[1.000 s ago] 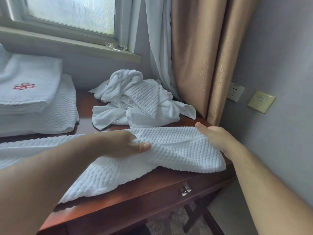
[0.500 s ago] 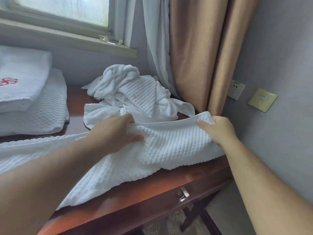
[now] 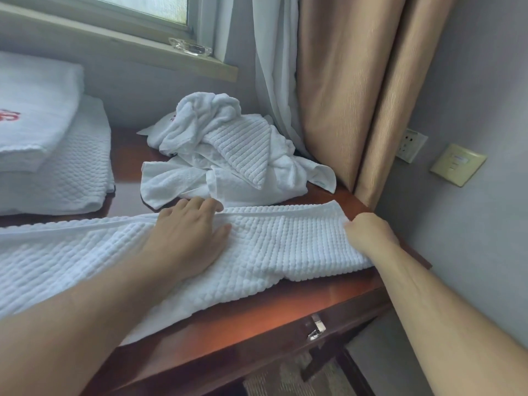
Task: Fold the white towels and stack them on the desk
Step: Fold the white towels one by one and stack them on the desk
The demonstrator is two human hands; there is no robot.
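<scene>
White towel [image 3: 285,241]: left hand [image 3: 188,238] presses, fingers flat together; right hand [image 3: 368,234] pinches its end. Advise squaring edges first.

Tan curtain [image 3: 343,95] hangs beside a window sill [image 3: 114,44] and grey wall [image 3: 471,81].

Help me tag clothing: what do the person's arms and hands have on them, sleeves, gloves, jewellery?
Nothing worn shows. The left arm and right arm are bare to the frame's edge, no sleeves. The left hand and right hand carry no gloves, watch or bracelet. No ring shows on the left; the right's fingers are hidden against the white towel.
</scene>
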